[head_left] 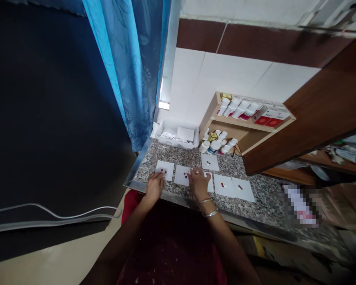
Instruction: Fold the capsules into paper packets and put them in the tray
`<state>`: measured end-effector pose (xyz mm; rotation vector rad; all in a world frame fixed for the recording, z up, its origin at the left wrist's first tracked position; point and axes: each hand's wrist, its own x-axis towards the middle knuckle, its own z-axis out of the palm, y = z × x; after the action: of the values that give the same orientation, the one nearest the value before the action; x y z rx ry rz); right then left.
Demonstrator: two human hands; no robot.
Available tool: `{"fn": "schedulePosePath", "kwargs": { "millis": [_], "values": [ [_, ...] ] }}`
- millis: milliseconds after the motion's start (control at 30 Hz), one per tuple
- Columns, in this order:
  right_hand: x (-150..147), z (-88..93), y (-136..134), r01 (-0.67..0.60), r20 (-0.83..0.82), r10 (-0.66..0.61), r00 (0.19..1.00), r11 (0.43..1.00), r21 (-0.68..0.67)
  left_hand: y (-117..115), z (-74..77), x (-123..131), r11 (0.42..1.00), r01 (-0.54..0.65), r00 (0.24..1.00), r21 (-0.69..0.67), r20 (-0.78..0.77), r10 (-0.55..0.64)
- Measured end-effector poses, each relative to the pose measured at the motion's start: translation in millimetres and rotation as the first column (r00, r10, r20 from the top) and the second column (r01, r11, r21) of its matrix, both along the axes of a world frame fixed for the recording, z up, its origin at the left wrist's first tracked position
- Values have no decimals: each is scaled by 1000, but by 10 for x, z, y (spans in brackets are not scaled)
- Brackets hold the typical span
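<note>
My left hand (154,187) rests at the lower left edge of a white paper square (169,166) with small dark red pills (163,171) on it. Its fingers lie lightly bent on the paper and hold nothing that I can see. My right hand (199,184), with a ring and bangles, is open, fingers and thumb apart. It reaches over the neighbouring paper (180,178), close to more red pills (185,175), and covers much of another sheet. Further right, two papers (225,190) (245,194) carry pills, and one more paper (212,166) with pills lies behind.
White pill bottles (215,146) stand behind the papers, beneath a small wooden shelf (249,123) holding bottles and red-and-white boxes (274,118). A white plastic tray (178,145) of papers sits at the back left. A blue curtain (136,79) hangs beside the granite counter (192,158).
</note>
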<state>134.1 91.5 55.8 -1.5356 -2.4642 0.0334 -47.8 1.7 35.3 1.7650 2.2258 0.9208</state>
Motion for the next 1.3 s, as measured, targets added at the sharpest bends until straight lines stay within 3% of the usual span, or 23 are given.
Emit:
{"fn": "schedulePosePath", "kwargs": {
  "millis": [133, 233, 467, 767, 900, 1067, 1167, 1300],
  "values": [
    [-86, -135, -392, -155, 16, 155, 988, 988, -8, -106, -90, 202, 990, 136, 984, -36, -113, -140],
    [-103, -249, -535, -165, 38, 166, 985, 986, -20, -123, -150, 284, 972, 216, 958, -92, -169, -229],
    [-28, -372, -532, -103, 87, 113, 990, 988, -115, -112, -246, 376, 953, 225, 940, -204, -211, -267],
    [80, -358, -501, -93, 69, 98, 993, 993, -79, -174, -253, 546, 949, 231, 938, -213, -211, -276],
    [52, -334, -481, -231, 50, 231, 972, 973, -15, -258, -206, 533, 945, 249, 934, -214, -207, -292],
    [-14, -321, -461, -473, 72, 469, 880, 879, 58, -363, -191, 394, 968, 227, 936, -106, -250, -247],
    [-48, -314, -415, -534, 96, 527, 845, 842, 77, -386, -211, 263, 978, 182, 942, -106, -265, -204],
    [-101, -304, -319, -588, 130, 577, 806, 806, 68, -376, -239, 122, 964, 210, 945, -161, -221, -242]
  ]
}}
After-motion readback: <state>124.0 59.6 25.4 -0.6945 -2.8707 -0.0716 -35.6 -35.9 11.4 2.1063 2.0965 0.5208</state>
